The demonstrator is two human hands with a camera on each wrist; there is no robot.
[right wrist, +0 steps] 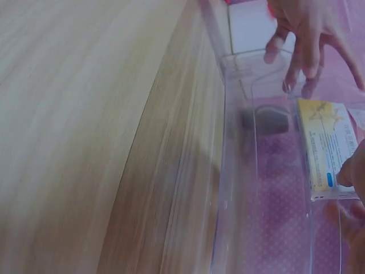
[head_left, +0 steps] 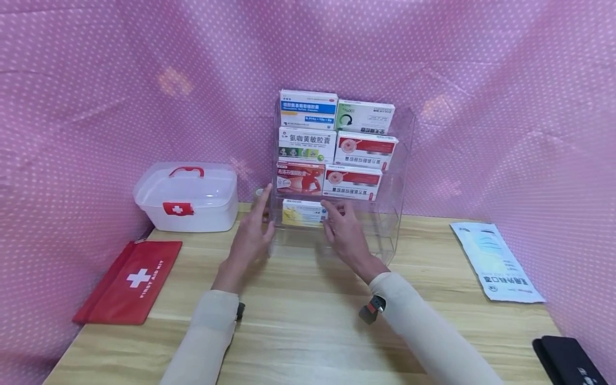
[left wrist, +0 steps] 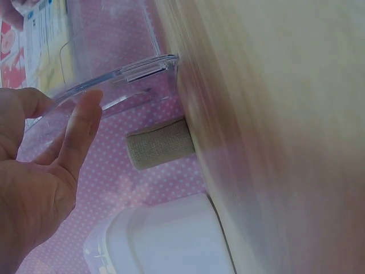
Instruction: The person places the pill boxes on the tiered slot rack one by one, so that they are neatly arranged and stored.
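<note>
A clear acrylic rack (head_left: 403,166) stands on the table with medicine boxes in stepped rows. In its lowest row, at the left, sits a yellow-and-white medicine box (head_left: 300,214). My right hand (head_left: 350,235) pinches this box at its right end, the thumb on its printed face in the right wrist view. My left hand (head_left: 246,239) rests at the rack's left side panel, its fingers fairly straight and spread along the clear edge. Above are a red medicine box (head_left: 300,179) and a red-and-white medicine box (head_left: 352,183), side by side.
Left of the rack stand a tan bandage roll (left wrist: 161,144) and a white first-aid box (head_left: 192,216) with a red handle. A red first-aid pouch (head_left: 130,283) lies at the left. At the right lie a mask packet (head_left: 498,262) and a black object (head_left: 570,359). Pink dotted cloth (head_left: 481,107) hangs behind.
</note>
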